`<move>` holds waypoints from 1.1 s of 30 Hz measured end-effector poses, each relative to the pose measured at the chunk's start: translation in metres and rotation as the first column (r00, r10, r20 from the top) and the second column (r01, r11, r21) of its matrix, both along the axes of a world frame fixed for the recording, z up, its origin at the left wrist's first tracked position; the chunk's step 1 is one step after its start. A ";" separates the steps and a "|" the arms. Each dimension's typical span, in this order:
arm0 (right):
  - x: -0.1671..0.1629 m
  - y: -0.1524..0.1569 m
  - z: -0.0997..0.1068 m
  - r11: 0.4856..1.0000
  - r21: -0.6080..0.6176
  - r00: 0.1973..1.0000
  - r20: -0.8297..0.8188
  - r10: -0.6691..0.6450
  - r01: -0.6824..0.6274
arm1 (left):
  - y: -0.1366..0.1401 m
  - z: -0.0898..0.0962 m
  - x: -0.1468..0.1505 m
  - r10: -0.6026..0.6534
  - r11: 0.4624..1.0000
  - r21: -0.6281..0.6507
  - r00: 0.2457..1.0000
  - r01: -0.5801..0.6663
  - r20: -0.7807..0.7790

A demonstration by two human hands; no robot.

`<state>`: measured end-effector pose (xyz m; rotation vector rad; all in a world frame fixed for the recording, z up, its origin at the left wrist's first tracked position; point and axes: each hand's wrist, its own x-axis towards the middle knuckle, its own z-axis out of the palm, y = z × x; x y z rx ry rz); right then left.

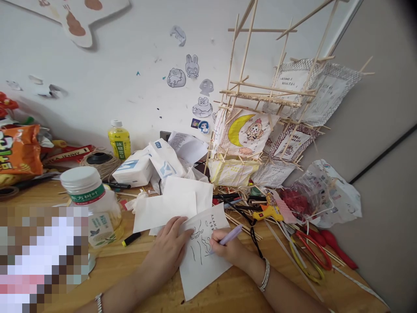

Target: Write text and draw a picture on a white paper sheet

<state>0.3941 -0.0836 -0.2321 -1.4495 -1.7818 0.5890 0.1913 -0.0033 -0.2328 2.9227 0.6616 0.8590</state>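
A sheet of white paper (198,280) lies on the wooden table, with black line drawing and a few lines of handwriting on it. My right hand (233,250) is closed round a light purple pen (232,234), whose tip end points at the drawing. Flat across the sheet's left edge rests my left hand (171,243), its fingers stretched out and holding nothing. Just behind it are blank white sheets (166,211), partly overlapping. A black marker (132,239) with a yellow end lies left of my left hand.
A big clear jar (83,182) stands left, near a yellow drink bottle (119,139) and tissue packs (133,167). At back right rises a wooden stick frame (250,30) with drawn panels. Scissors (314,252), a yellow glue gun (269,212) and loose sticks crowd the right.
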 end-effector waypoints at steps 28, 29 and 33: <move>-0.001 -0.002 -0.001 0.994 -0.101 0.980 -0.189 -0.056 0.037 | 0.003 -0.003 0.000 -0.002 0.999 -0.034 0.999 0.003 0.034; -0.001 -0.003 0.000 0.991 -0.120 0.970 -0.231 -0.078 0.051 | 0.003 -0.003 0.000 -0.003 0.999 -0.043 0.999 0.005 0.039; 0.003 -0.007 0.009 0.989 -0.100 0.920 -0.366 -0.140 0.111 | 0.002 0.003 0.000 -0.013 0.991 -0.131 0.998 0.020 0.054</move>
